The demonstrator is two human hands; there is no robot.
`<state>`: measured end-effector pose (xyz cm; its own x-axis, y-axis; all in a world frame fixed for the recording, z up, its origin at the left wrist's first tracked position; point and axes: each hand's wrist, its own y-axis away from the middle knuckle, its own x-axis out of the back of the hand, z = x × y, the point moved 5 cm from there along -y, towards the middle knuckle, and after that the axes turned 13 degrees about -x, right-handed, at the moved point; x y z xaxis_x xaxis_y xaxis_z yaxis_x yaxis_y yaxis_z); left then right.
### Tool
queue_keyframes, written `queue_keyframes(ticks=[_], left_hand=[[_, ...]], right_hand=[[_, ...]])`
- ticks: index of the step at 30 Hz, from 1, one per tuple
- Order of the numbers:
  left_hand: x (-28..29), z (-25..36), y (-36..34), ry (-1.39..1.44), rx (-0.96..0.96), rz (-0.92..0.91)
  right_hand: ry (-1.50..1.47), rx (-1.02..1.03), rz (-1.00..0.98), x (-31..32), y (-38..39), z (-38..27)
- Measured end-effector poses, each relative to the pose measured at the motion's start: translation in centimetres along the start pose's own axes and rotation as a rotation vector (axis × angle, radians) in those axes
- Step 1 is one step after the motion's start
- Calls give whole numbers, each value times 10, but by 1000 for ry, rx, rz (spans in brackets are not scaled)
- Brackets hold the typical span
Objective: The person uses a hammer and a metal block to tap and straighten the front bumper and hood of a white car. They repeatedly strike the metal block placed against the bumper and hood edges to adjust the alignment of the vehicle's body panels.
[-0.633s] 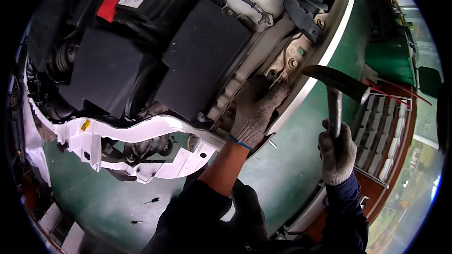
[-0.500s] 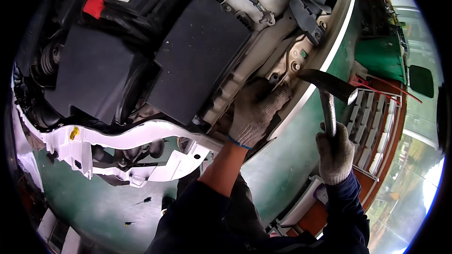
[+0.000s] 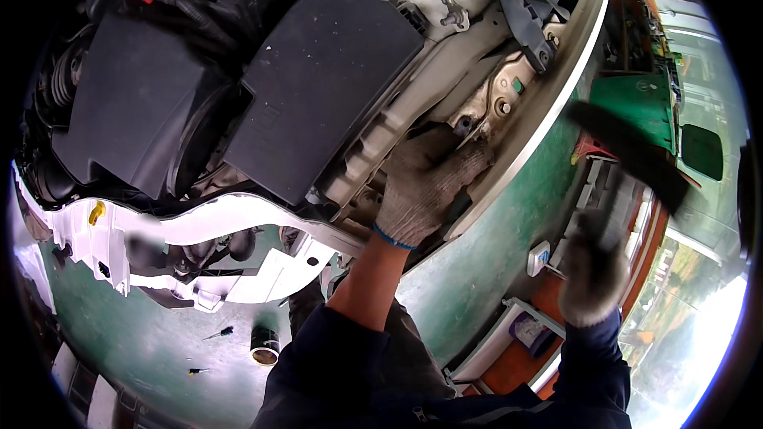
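The camera sits on the person's head, the left one of two, and looks down over the arms (image 3: 366, 286). It is near enough to fit in the left hand (image 3: 425, 191), the right hand (image 3: 592, 282) and the floor (image 3: 509, 218) below them. Far out from the hands, straight edges bend.

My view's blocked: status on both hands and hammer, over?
Right hand gripping hammer, both blurred. Left hand on inner side of fender, grip unclear. Fender between hands.

A vehicle repair workshop: an open engine bay (image 3: 453, 71), a hammer (image 3: 632, 157) (blurred) and a green floor (image 3: 501, 230)
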<state>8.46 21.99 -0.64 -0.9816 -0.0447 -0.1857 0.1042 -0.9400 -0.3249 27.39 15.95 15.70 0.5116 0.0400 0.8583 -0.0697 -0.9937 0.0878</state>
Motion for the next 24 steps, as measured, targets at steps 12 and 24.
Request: queue_keyframes(ticks=[12,24], left_hand=[[-13,-10,8,573,386,162],[-2,41,33,85,246,-105]], right_hand=[[203,-234,-179,-36,-15,-1],[293,-156,-198,-40,-1,-7]])
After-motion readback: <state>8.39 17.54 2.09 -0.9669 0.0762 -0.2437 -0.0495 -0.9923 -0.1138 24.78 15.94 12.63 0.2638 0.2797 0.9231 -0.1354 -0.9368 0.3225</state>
